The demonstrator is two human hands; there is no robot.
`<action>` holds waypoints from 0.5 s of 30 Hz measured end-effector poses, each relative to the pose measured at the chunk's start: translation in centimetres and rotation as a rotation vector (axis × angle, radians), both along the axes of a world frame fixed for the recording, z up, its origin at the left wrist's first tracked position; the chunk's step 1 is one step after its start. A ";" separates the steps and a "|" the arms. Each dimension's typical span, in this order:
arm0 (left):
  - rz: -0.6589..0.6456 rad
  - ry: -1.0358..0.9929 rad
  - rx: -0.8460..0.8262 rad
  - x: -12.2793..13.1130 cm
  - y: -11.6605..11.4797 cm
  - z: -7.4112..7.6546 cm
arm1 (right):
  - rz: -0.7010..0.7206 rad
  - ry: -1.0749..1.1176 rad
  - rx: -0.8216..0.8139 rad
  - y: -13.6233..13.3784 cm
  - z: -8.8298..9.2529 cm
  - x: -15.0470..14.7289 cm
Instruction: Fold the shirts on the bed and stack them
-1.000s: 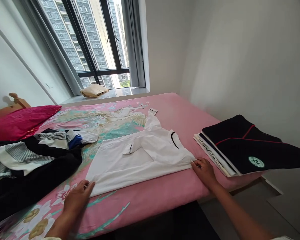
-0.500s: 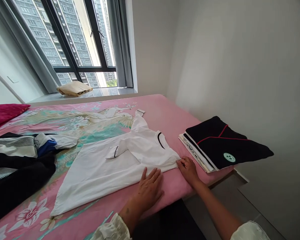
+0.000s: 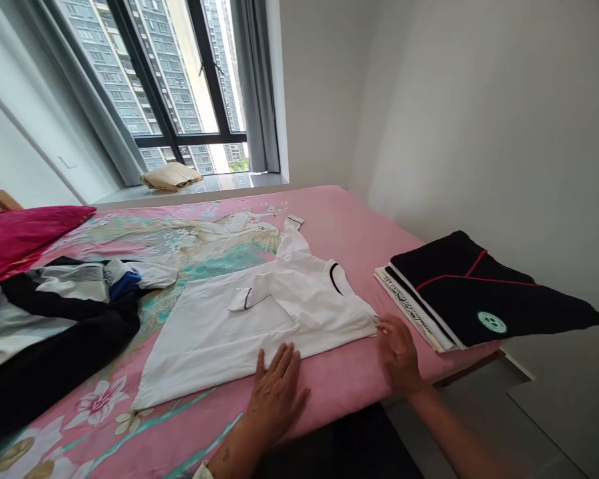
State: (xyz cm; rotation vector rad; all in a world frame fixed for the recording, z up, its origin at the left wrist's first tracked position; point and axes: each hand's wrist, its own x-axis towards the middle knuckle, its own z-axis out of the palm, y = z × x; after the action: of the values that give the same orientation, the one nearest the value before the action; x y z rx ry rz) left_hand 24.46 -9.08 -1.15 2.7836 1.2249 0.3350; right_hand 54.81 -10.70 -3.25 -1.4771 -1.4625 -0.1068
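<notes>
A white short-sleeved shirt (image 3: pixel 274 299) with black trim lies on the bed, its near side folded over lengthwise and one sleeve laid back across it. Near the middle of its front edge, my left hand (image 3: pixel 276 389) rests flat with the fingers spread. At the collar end, my right hand (image 3: pixel 399 356) is beside the shirt's corner, slightly blurred. Its fingers are loosely bent and apart, the tips close to the cloth, and no cloth shows between them. The far sleeve points toward the window.
A stack of folded clothes, a black garment (image 3: pixel 479 293) on top, overhangs the bed's right corner. Loose black, white and striped clothes (image 3: pixel 80 299) are piled at left beside a magenta pillow (image 3: pixel 34 233). A beige folded cloth (image 3: pixel 171 176) sits on the windowsill. The bed (image 3: pixel 349 226) meets a wall.
The view has turned a little left, so things appear farther right. My right hand's fingers have loosened from the shirt's corner. My left hand has slid left along the front edge.
</notes>
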 end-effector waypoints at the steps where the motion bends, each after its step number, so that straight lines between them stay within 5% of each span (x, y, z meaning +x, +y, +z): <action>1: -0.038 -0.008 -0.004 0.2 -0.1 0.3 | 0.143 -0.041 -0.031 -0.2 0.5 -1.3; 4: -0.118 -0.001 -0.037 0.1 -0.1 0.9 | 0.576 -0.238 -0.135 -0.1 1.6 -5.1; 8: -0.032 0.054 -0.090 -4.1 0.2 0.3 | 0.712 -0.458 -0.276 1.1 0.8 -7.2; 12: 0.432 0.147 -0.104 -13.2 0.8 -0.3 | 0.687 -0.520 -0.388 1.4 -1.0 -6.7; 15: 0.803 0.151 -0.112 -19.6 1.7 0.7 | 0.669 -0.506 -0.376 1.1 -1.5 -6.6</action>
State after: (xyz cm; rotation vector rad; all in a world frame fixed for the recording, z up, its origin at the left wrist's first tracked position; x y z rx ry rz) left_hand 4.83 -7.42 -0.49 2.1243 2.2723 0.0860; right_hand 48.22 -9.62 -4.79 -1.2073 -2.4281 0.2343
